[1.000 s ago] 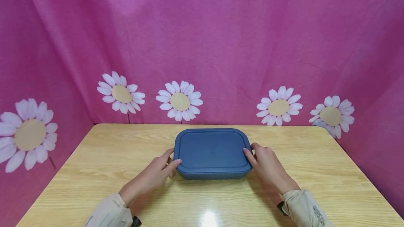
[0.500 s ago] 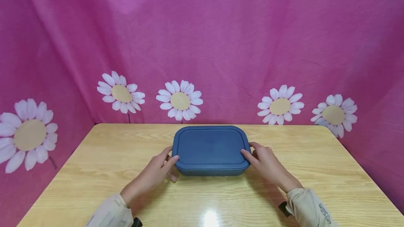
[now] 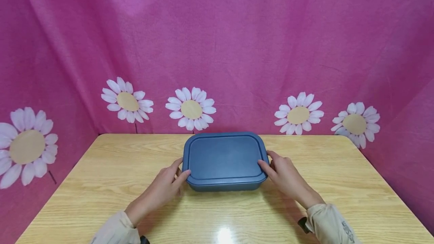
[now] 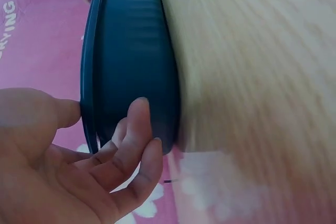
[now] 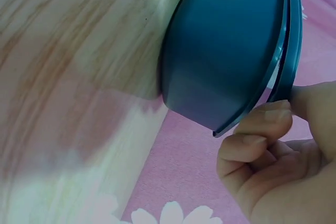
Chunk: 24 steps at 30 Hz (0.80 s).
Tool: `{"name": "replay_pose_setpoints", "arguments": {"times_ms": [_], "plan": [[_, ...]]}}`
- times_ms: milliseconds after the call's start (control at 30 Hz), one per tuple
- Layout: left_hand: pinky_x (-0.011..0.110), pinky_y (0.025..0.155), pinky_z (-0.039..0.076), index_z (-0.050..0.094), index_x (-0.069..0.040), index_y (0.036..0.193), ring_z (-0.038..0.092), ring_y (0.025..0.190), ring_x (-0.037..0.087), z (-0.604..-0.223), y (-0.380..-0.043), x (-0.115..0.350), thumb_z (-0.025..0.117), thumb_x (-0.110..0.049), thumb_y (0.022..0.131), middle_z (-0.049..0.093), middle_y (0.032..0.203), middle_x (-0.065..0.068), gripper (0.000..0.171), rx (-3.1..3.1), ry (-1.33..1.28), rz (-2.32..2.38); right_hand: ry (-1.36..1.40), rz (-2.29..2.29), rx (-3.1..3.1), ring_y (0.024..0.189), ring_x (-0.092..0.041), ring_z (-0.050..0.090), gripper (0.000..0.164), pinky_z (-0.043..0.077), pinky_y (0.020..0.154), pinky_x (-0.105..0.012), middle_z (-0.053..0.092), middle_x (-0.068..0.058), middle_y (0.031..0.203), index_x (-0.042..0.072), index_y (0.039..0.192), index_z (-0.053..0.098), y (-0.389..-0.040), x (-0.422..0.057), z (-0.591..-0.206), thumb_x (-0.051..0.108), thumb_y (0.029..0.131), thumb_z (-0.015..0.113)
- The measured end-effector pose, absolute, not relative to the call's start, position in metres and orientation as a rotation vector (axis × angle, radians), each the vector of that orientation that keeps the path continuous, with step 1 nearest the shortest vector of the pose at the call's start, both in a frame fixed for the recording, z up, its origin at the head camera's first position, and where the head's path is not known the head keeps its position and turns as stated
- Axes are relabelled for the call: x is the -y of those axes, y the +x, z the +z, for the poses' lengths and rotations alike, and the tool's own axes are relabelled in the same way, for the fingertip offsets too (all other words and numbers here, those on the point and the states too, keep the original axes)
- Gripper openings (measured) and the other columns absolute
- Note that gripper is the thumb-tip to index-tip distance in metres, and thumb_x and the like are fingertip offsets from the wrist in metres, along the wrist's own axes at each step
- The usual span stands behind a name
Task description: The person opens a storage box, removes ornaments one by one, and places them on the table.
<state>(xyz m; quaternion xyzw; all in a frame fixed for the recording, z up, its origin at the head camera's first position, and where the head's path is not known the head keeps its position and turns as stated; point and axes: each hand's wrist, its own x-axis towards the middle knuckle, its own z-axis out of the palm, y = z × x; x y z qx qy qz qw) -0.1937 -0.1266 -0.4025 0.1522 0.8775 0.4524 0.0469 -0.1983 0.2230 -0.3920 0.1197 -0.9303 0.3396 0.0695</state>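
Note:
A dark blue rectangular box [image 3: 227, 187] sits on the wooden table with its matching lid [image 3: 225, 157] on top. At its left end, my left hand [image 3: 162, 187] holds the lid's edge, thumb on top; the other fingers curve in beside the box wall in the left wrist view. My right hand [image 3: 286, 176] pinches the lid's right edge between thumb and curled fingers. A narrow gap parts the lid [image 5: 295, 40] from the box's rim near these fingers in the right wrist view. The inside of the box is hidden.
The light wooden table [image 3: 112, 168] extends around the box, with its far edge just behind it. A pink curtain [image 3: 237, 48] printed with white daisies hangs at the back and both sides. A bright light reflection [image 3: 224, 234] lies on the near tabletop.
The lid's far edge has risen higher in the head view. Both hands keep their places at the two ends, shifted slightly left in the view.

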Motion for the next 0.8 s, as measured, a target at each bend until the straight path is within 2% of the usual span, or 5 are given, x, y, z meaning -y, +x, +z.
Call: {"name": "replay_pose_setpoints", "arguments": {"times_ms": [233,367,467,633,800], "plan": [[0.026,0.048,0.049,0.041,0.0,0.147,0.059,0.055,0.018,-0.389,-0.186,0.126,0.059,-0.025,0.102,0.061,0.082,0.01,0.054,-2.74,0.479,1.378,0.389,0.974,2.77,0.048,-0.007,0.042,0.041,0.035,0.044,-0.024,0.045,0.005,0.056,-0.004,0.128,0.057,-0.193,-0.224,-0.384,0.026,0.101,0.062],[0.024,0.049,0.048,0.044,0.001,0.145,0.061,0.057,0.018,-0.38,-0.185,0.127,0.062,-0.024,0.101,0.062,0.083,0.005,0.054,-2.73,0.495,1.416,0.403,0.962,2.747,0.048,-0.007,0.039,0.044,0.033,0.044,-0.023,0.044,0.005,0.056,-0.003,0.129,0.056,-0.19,-0.225,-0.375,0.029,0.1,0.063],[0.024,0.049,0.046,0.049,0.003,0.139,0.065,0.06,0.023,-0.375,-0.184,0.129,0.062,-0.021,0.101,0.063,0.08,0.002,0.047,-2.7,0.528,1.473,0.393,0.966,2.738,0.048,-0.007,0.039,0.048,0.033,0.044,-0.023,0.045,0.005,0.055,-0.002,0.131,0.055,-0.187,-0.227,-0.369,0.032,0.099,0.064],[0.027,0.062,0.056,0.061,0.006,0.123,0.068,0.064,0.023,-0.366,-0.183,0.135,0.059,-0.014,0.102,0.068,0.077,0.005,0.029,-2.657,0.469,1.599,0.406,1.016,2.769,0.046,-0.01,0.049,0.054,0.04,0.045,-0.025,0.052,0.006,0.053,-0.001,0.134,0.052,-0.183,-0.226,-0.366,0.038,0.099,0.063],[0.025,0.072,0.057,0.062,0.008,0.12,0.07,0.067,0.018,-0.362,-0.182,0.139,0.06,-0.013,0.101,0.072,0.08,0.006,0.028,-2.62,0.4,1.654,0.432,1.06,2.769,0.045,-0.014,0.054,0.052,0.043,0.048,-0.026,0.054,0.005,0.052,0.002,0.131,0.053,-0.176,-0.225,-0.365,0.04,0.098,0.063]]}}
